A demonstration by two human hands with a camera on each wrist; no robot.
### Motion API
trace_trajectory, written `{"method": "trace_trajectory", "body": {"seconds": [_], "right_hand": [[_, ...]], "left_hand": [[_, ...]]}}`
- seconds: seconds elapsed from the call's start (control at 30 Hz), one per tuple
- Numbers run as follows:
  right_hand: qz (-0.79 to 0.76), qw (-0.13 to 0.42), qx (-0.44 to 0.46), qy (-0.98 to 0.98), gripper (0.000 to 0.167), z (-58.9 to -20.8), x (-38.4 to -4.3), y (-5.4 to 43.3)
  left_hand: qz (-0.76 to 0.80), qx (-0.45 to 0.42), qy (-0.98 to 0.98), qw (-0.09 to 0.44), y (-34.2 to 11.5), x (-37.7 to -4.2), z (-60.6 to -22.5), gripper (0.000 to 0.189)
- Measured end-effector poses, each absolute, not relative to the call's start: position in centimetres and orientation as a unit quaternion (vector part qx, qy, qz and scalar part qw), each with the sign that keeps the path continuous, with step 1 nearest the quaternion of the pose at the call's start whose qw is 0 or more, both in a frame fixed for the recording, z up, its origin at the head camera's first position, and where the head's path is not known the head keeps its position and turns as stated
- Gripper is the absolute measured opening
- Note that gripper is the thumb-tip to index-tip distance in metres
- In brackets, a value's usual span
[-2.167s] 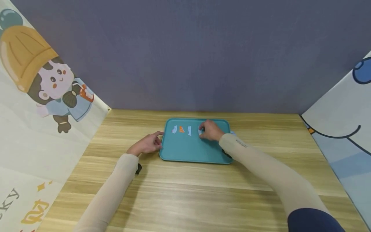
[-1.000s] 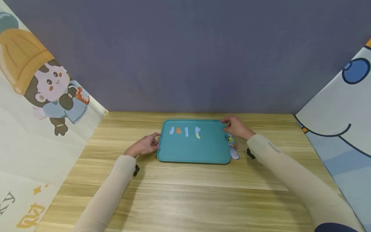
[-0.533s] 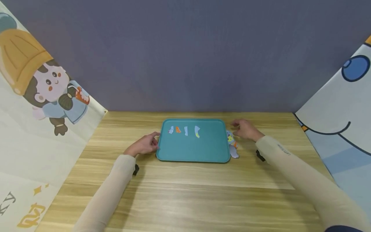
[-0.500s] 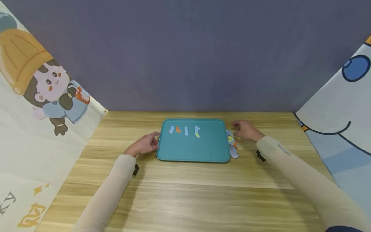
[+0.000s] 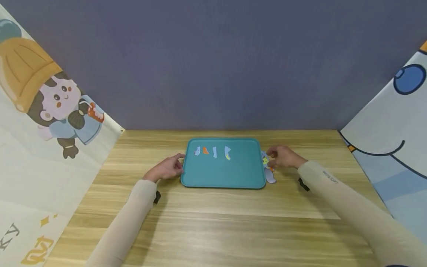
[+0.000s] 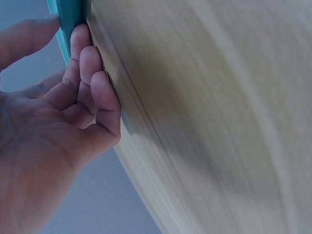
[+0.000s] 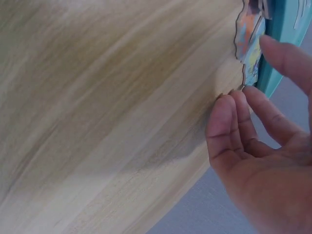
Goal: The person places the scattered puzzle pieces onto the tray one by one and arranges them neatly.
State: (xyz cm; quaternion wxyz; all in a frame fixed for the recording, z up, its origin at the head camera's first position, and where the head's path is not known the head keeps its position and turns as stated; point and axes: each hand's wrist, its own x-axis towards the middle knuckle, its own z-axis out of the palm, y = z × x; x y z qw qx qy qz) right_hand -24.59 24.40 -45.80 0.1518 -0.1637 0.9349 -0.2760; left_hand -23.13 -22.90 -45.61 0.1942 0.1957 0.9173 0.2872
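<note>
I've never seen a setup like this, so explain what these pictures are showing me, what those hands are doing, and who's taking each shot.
There's no machine, just a person working bare-handed. The wide picture comes from a camera worn on the head, looking forward and down; the two close ones come from cameras on each wrist. On a wood-patterned table sits a teal tray carrying four small flat pieces in a row, one of them orange. More printed pieces lie beside its right edge. The left hand touches the tray's left rim. The right hand is at those loose pieces, with nothing visible in its grip.
</note>
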Motion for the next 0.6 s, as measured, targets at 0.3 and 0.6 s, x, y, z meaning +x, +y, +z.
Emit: {"method": "trace_trajectory", "body": {"seconds": [0.3,0.6], "right_hand": [[-0.283,0.123,-0.171,0.936,0.045,-46.3,-24.22,24.21],[-0.291,0.105,-0.151,0.939,0.037,-46.69,-24.39,23.77]], "left_hand": [[0.285,0.194,0.919,0.191,-22.94,-22.97,-45.73,0.065],[0.284,0.194,0.919,0.191,-22.97,-23.15,-45.77,0.065]]}}
